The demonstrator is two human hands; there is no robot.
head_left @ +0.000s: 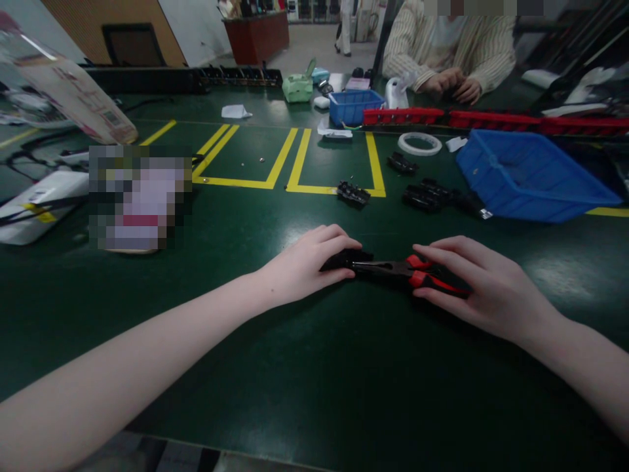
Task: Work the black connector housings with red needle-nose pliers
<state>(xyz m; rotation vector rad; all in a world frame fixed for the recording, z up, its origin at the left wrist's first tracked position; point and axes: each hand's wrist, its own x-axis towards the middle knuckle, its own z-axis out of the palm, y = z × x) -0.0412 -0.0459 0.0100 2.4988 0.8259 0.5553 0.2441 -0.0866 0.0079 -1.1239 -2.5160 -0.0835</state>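
Note:
My left hand (314, 259) is closed around a small black plastic part (339, 259), mostly hidden by the fingers, low over the green table (295, 380). From the right, the jaws of red-handled needle-nose pliers (388, 267) reach that part; their tips are too dark to tell whether they grip it. My right hand (486, 282) is wrapped about the red handles. Beyond my hands lie more black plastic parts: one (352, 193) by the yellow tape, another (403, 163) farther back, and a cluster (428, 195) to the right.
A blue bin (535, 174) stands right, beside a tape roll (419, 143). Red strips (491, 122) and a small blue basket (354, 107) lie farther back. At left are a bottle (73, 92), a blurred-out phone-like object (147, 203) and a white packet (42, 206). Someone sits opposite, hands (455, 85) together.

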